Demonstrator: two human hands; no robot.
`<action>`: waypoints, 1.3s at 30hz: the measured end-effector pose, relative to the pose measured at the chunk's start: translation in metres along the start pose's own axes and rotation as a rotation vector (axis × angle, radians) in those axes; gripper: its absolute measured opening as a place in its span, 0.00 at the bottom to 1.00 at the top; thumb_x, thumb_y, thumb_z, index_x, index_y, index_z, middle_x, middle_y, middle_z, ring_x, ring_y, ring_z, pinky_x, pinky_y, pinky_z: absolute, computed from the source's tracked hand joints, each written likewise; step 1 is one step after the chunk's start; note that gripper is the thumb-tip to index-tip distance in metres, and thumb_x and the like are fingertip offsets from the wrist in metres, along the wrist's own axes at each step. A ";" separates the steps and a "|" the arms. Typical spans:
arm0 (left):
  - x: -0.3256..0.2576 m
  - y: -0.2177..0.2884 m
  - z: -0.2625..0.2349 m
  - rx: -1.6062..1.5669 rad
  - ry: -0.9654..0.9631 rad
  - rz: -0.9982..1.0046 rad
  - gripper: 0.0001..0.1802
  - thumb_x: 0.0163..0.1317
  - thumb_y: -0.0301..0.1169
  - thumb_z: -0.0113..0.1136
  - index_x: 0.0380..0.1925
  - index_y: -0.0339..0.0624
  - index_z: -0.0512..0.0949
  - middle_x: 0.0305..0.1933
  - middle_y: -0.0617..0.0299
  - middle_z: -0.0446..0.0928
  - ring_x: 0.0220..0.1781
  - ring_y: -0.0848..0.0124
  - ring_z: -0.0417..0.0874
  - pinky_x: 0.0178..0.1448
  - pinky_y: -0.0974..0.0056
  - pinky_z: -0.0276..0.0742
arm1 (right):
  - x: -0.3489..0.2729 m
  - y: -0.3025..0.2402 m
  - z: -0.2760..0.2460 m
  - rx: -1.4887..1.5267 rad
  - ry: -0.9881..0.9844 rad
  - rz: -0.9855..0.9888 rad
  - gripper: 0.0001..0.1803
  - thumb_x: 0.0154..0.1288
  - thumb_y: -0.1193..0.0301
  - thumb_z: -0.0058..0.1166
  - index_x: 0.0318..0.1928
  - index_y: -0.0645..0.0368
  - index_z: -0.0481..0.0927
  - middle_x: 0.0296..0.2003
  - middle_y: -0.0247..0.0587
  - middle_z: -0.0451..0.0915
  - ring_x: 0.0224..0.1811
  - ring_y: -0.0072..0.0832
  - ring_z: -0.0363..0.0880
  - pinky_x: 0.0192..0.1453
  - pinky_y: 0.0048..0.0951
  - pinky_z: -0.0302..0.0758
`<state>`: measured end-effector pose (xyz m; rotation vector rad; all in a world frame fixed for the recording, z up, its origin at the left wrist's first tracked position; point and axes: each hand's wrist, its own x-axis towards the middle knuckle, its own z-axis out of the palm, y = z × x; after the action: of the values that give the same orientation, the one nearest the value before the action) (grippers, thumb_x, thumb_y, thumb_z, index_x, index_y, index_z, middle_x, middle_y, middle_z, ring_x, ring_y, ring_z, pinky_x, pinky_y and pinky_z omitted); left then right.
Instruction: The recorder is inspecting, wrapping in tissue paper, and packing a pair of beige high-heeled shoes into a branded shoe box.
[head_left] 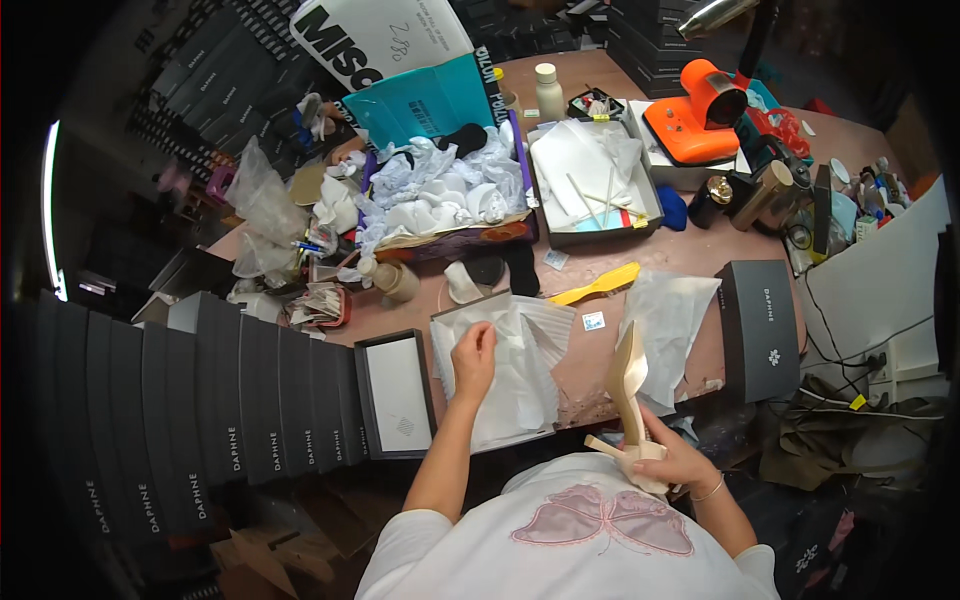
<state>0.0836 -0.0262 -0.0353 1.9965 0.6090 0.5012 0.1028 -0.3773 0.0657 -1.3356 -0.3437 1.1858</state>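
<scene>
At the far left, a row of dark boxes (pixel 215 400) stands packed side by side, the last of them just beside a shallow dark box (pixel 396 385) with a pale inside. Right of its rim, the person's left hand (pixel 474 362) is over white tissue paper (pixel 515 395), which spreads past the edges beneath it; the fingers are curled, and whether they pinch the paper cannot be told. Above, a yellow shoehorn-like tool (pixel 597 284) lies slantwise, bounding a strip of pinkish table (pixel 590 355) that shows between the tissue and the next sheet. At the table's near edge, in front of the person's body, the right hand (pixel 678 458) holds a cream heeled shoe (pixel 628 385), fingers closed around its strap end, toe pointing up and away over the table. Behind the shoe lies a translucent white sheet (pixel 678 315). A narrow strip of tabletop separates that sheet from a closed dark box (pixel 762 330) near the table's right side.
</scene>
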 end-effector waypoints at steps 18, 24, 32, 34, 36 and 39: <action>-0.220 0.016 -0.090 0.404 0.141 0.041 0.36 0.46 0.28 0.68 0.58 0.42 0.66 0.65 0.44 0.58 0.64 0.45 0.63 0.66 0.47 0.58 | 0.089 0.073 0.090 0.471 -0.569 0.342 0.37 0.64 0.61 0.55 0.68 0.61 0.55 0.49 0.47 0.77 0.50 0.30 0.79 0.52 0.29 0.78; -0.146 -0.011 -0.112 0.040 -0.154 0.093 0.11 0.55 0.25 0.59 0.39 0.35 0.80 0.37 0.49 0.78 0.40 0.56 0.81 0.44 0.60 0.76 | 0.070 0.082 0.101 0.755 -0.548 0.213 0.40 0.57 0.56 0.59 0.66 0.59 0.60 0.48 0.59 0.75 0.46 0.43 0.79 0.48 0.37 0.80; -0.168 0.081 -0.114 -0.162 -0.125 0.285 0.09 0.57 0.25 0.60 0.38 0.36 0.80 0.26 0.52 0.75 0.27 0.56 0.79 0.32 0.59 0.74 | 0.023 0.076 0.129 0.728 -0.462 -0.055 0.40 0.56 0.60 0.59 0.66 0.62 0.59 0.52 0.56 0.74 0.45 0.37 0.79 0.50 0.34 0.78; -0.187 0.104 -0.125 -0.026 -0.065 0.587 0.15 0.50 0.19 0.61 0.40 0.38 0.81 0.23 0.56 0.73 0.21 0.63 0.76 0.26 0.62 0.71 | 0.007 0.052 0.144 0.652 -0.302 -0.056 0.39 0.57 0.61 0.58 0.66 0.64 0.59 0.52 0.51 0.75 0.47 0.34 0.79 0.52 0.32 0.77; -0.197 0.116 -0.118 -0.094 -0.057 0.836 0.18 0.46 0.18 0.61 0.40 0.39 0.82 0.22 0.60 0.72 0.20 0.65 0.73 0.24 0.62 0.69 | 0.004 0.036 0.165 0.862 -0.065 0.000 0.30 0.63 0.61 0.54 0.61 0.61 0.66 0.51 0.46 0.77 0.47 0.33 0.79 0.52 0.34 0.78; -0.200 0.126 -0.103 -0.177 -0.019 0.926 0.19 0.44 0.17 0.62 0.40 0.39 0.82 0.21 0.63 0.69 0.19 0.67 0.71 0.23 0.64 0.67 | 0.023 0.066 0.171 0.711 0.032 -0.130 0.22 0.66 0.63 0.51 0.58 0.58 0.68 0.51 0.42 0.75 0.48 0.32 0.76 0.51 0.33 0.75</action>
<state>-0.1074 -0.1302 0.1043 2.0198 -0.4142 1.0328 -0.0508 -0.2767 0.0474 -0.6989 0.0260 1.0358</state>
